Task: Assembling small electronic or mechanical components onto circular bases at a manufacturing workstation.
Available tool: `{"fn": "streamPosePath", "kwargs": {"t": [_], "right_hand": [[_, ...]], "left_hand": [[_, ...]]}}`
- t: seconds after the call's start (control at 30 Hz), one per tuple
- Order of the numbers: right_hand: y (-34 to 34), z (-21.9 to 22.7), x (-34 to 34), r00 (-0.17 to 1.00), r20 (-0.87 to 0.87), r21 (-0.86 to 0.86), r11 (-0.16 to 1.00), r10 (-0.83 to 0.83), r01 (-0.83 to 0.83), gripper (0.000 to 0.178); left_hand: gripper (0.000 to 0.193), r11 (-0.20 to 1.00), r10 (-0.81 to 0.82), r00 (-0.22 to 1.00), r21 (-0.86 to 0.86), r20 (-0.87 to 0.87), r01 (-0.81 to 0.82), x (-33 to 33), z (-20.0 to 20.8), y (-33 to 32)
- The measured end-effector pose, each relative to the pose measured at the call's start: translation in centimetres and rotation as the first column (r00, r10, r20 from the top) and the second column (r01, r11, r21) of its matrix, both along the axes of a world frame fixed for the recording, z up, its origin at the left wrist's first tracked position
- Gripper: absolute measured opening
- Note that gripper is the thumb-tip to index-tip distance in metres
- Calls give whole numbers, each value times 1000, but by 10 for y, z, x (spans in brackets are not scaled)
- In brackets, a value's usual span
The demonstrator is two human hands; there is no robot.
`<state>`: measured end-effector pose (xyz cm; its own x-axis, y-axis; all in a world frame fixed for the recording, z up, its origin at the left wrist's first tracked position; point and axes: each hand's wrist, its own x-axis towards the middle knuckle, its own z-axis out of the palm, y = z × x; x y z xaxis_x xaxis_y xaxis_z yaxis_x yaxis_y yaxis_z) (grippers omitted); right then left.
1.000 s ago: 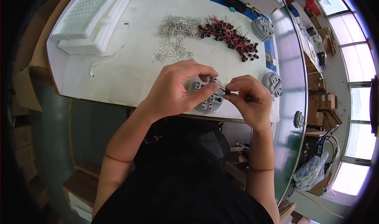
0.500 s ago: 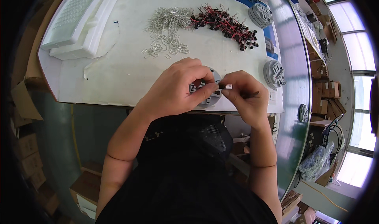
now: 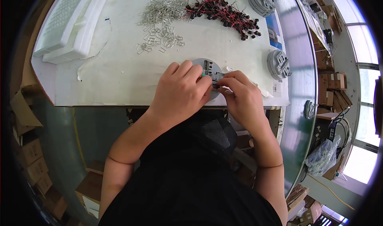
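Observation:
A grey round disc (image 3: pixel 218 66) with raised slots and dark fittings lies near the table's front edge, partly hidden by my hands. Over its left side is my left hand (image 3: pixel 178 86), closed, its thumb and fingertips pinched together. A small green piece (image 3: pixel 204 73) shows at those fingertips; most of it is hidden. My right hand (image 3: pixel 243 98) is closed in a pinch at the disc's right side, thumb and forefinger against a small fitting there. What it grips is too small and covered to make out.
Beyond the disc lie a heap of clear U-shaped pieces (image 3: pixel 164 12) and a pile of black parts with red wires (image 3: pixel 223 12). White foam trays (image 3: pixel 72 26) stand at the left. More grey discs (image 3: pixel 278 64) sit at the right, near a green-topped surface (image 3: pixel 293 106).
My right hand has come in closer to the disc; the small black piece with a white end at its fingers no longer shows. A green piece now appears at my left fingertips.

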<state>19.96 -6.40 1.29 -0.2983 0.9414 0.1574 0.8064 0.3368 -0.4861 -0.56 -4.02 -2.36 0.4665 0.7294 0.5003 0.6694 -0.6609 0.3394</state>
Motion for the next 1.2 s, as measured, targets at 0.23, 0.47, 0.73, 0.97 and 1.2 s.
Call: {"fn": "streamPosePath", "kwargs": {"t": [0.23, 0.47, 0.73, 0.97, 1.2], "right_hand": [[-1, 7, -10, 986, 166, -24, 1000, -6, 10, 18], [15, 6, 1, 998, 48, -58, 997, 51, -48, 7], [23, 1, 0, 509, -860, 4, 997, 41, -73, 57], [21, -10, -22, 354, -935, 14, 999, 31, -50, 70], [27, -17, -25, 438, -897, 40, 997, 65, -66, 61]], "left_hand": [[23, 998, 68, 983, -10, 171, -67, 2, -8, 0], [51, 974, 156, 930, -208, 332, -89, 12, -18, 4], [55, 956, 189, 938, -271, 290, -109, 12, -16, 2], [52, 938, 206, 935, -329, 289, -105, 13, -18, 0], [52, 945, 193, 941, -310, 279, -102, 13, -18, 1]]}}
